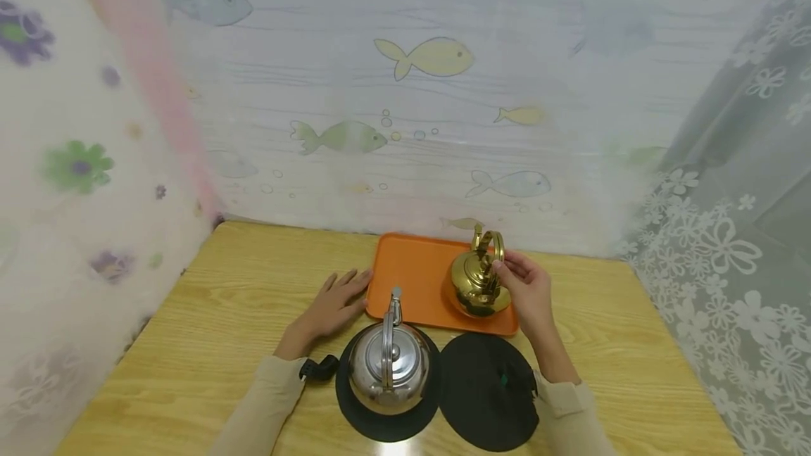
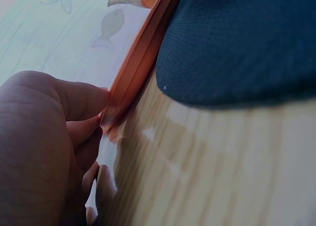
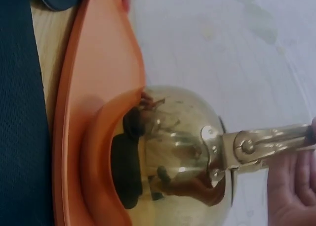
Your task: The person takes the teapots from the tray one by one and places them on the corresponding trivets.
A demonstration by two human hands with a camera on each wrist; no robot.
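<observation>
A gold kettle (image 1: pixel 479 286) stands at the right end of an orange tray (image 1: pixel 412 269); its shiny body mirrors the tray in the right wrist view. My right hand (image 1: pixel 529 290) grips the upright handle (image 3: pixel 269 144) of this kettle between thumb and fingers. On the left, my left hand (image 1: pixel 336 308) lies with fairly straight fingers against the tray's left edge. The left wrist view has the thumb and a finger touching the tray rim (image 2: pixel 131 77). Nearer me, a silver kettle (image 1: pixel 405 364) sits upright with its spout towards the tray.
Under the silver kettle is a round black mat (image 1: pixel 386 431), beside a second round black mat (image 1: pixel 484 393) on the right. All stand on a wooden table (image 1: pixel 209 343). A fish-patterned curtain (image 1: pixel 355 90) hangs behind the table, with a floral sheer (image 1: pixel 722 252) to the right.
</observation>
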